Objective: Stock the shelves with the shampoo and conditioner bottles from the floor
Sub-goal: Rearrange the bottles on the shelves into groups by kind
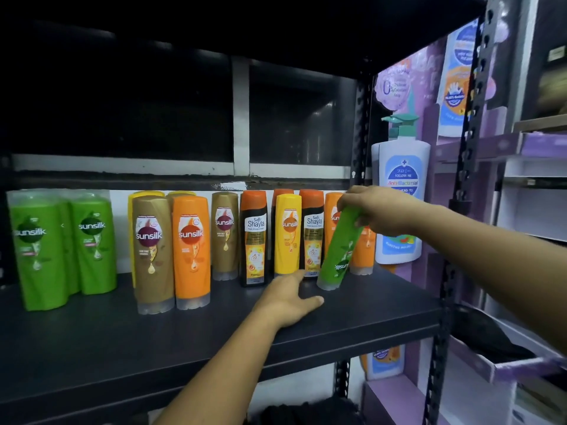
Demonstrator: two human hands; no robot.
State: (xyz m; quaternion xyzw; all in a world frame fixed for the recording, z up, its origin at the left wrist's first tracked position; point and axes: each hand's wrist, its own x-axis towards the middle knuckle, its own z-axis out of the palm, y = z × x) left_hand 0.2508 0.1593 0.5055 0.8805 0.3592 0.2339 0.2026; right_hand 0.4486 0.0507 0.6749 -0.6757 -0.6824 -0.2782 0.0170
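Shelving of black perforated steel is seen in a dim stockroom, its matte dark board lined with glossy, rounded plastic bottles. A green bottle is gripped at its upper end by the curled fingers of the right hand. It is held tilted, clear cap lowest, before the row's right end. The left hand is laid flat on the board, fingers straight.
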